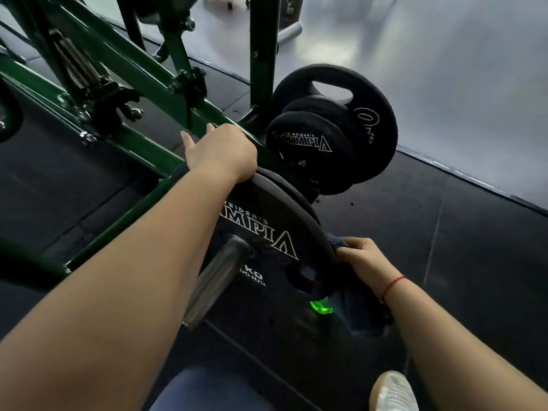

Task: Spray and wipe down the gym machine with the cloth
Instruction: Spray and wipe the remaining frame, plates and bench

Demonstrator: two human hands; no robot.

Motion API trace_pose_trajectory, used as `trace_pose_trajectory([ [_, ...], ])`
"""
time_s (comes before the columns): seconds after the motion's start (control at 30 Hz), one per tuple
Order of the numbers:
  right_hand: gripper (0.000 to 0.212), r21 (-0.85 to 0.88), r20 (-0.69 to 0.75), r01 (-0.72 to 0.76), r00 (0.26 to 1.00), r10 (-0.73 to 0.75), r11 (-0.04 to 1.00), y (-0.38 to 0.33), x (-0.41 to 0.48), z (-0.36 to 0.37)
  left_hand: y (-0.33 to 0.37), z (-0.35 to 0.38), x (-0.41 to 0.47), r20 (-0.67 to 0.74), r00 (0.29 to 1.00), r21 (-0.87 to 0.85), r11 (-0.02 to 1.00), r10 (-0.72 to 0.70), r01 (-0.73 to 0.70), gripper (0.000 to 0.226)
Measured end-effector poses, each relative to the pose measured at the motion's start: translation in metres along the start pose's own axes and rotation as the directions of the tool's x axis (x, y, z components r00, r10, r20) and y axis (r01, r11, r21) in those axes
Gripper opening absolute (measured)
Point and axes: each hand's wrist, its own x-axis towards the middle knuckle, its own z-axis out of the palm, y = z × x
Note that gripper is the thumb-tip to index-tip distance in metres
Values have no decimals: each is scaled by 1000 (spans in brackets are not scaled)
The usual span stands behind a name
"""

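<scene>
Hands apart, both at the near plate (pixel 267 229). The left hand (pixel 221 152) has its wrist lying on the plate's top rim. Its fingers are straight and loose, reaching past the rim to the green tube of the gym machine (pixel 139 75), gripping nothing. The right hand (pixel 360 256) is at the plate's right rim, fingers curled round a dark blue cloth (pixel 333 243) and holding it against the rim edge. More dark fabric hangs below that hand, right of the plate's lower edge; can't tell if it's the same cloth. Red string bracelet (pixel 393 283) on the right wrist.

Near plate is black with white OLYMPIA lettering. It sits on a bare steel peg (pixel 216 280) sticking out of its centre toward the camera. Grip hole near its lower right. Bright green object (pixel 320 307) just below the plate's lower rim, mostly hidden; can't tell what it is.

Beyond the plate's top rim: smaller black plates (pixel 302 143) stacked in front of a larger plate (pixel 355 96) with a handle slot. Up-left of the near plate: green tubes, bolted joints and a coil spring (pixel 77 63).

Under the plate: dark rubber mat (pixel 444 232). Pale grey floor (pixel 444 69) starts beyond it, up-right. Nearer the camera than the plate: denim knee (pixel 207 390) and pale shoe (pixel 393 391).
</scene>
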Motion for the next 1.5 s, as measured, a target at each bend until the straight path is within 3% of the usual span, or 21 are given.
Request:
trace_pose_trajectory([
  [0.07,30,-1,-28,-14,1000,14,1000,12,3,7,-1,1,3,49,999,46,999,17,-20,47],
  [0.13,28,-13,-45,-27,999,26,1000,20,4,12,-2,-2,5,115,993,68,998,8,-16,22],
  [0.2,27,-25,-44,-56,998,55,998,25,-1,13,-3,-1,6,141,990,109,994,16,-31,22],
  [0.33,26,-84,-106,-5,994,-4,996,23,-15,5,-7,5,5,-1,999,124,991,47,-47,47],
  [0.57,28,-91,-212,161,961,-177,983,-28,-49,-3,4,4,-17,-239,971,-120,992,13,-42,41],
  [0.67,19,60,-258,280,931,-256,958,-69,-71,0,7,10,-36,-329,942,-255,954,65,-155,40],
  [0.73,15,115,-252,338,919,-302,934,-96,-85,1,12,16,-66,-368,924,-441,857,100,-268,39],
  [0.83,30,75,-219,356,917,-333,932,-126,-102,7,21,15,-129,-351,936,-804,503,29,-317,37],
  [0.97,61,-97,-233,362,897,-375,927,-149,-117,26,21,11,-196,-153,983,-988,44,-101,-150,31],
  [1.03,63,-170,-168,363,905,-390,916,-154,-124,42,15,16,-211,-56,996,-994,-90,-64,-61,36],
  [1.1,59,-182,-83,338,930,-357,923,-153,-130,59,11,21,-218,-25,1000,-985,-170,5,-23,56],
  [1.17,45,-83,-4,294,956,-295,952,-153,-135,74,8,21,-224,-60,997,-978,-205,41,-50,65],
  [1.23,36,44,74,238,968,-241,970,-155,-137,81,3,18,-226,-64,998,-979,-193,-23,-67,62],
  [1.37,41,46,170,239,955,-244,970,-162,-143,81,-7,20,-218,-33,988,-982,-177,-148,-60,96],
  [1.5,41,76,230,224,944,-236,972,-163,-138,84,-12,24,-204,116,974,-952,-301,-193,53,62],
])
